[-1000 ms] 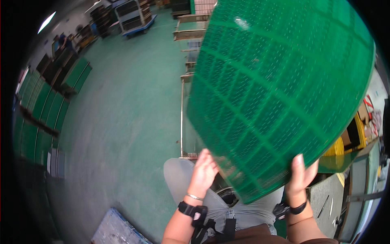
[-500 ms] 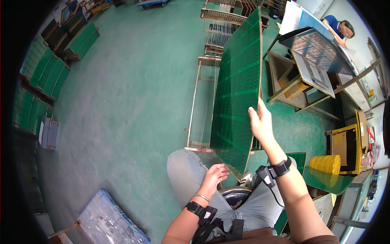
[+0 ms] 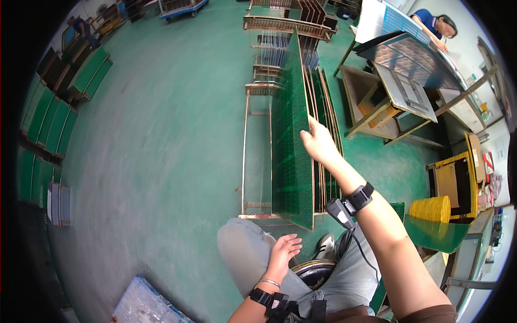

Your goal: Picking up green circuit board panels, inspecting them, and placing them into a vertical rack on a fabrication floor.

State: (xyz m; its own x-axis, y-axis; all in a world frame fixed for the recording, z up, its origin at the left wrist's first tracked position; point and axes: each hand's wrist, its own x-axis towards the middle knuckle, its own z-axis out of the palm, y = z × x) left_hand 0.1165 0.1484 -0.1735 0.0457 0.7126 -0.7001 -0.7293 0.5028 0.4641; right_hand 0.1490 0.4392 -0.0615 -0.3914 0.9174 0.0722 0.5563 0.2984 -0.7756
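Several boards (image 3: 329,110) stand beside the panel (image 3: 291,151) the right hand (image 3: 318,142) pinches; left hand (image 3: 282,255) spread.

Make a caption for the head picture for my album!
Right hand holds a green panel at the rack; left hand empty.

the floor (image 3: 161,134) was green and scuffed. at the upper right a worker (image 3: 427,22) in a blue shirt bent over a table, near a dark patterned sheet (image 3: 414,62) that stood tilted. below it a grey board (image 3: 392,83) rested aslant on a wooden stand (image 3: 353,89). farther down, a yellow roll (image 3: 431,209) lay just beside a yellow frame (image 3: 474,185). a scuffed pallet (image 3: 151,301) with blue edges was at the lower left. a blue-based cart (image 3: 183,12) stood at the top, and a distant person (image 3: 81,28) was at the upper left.
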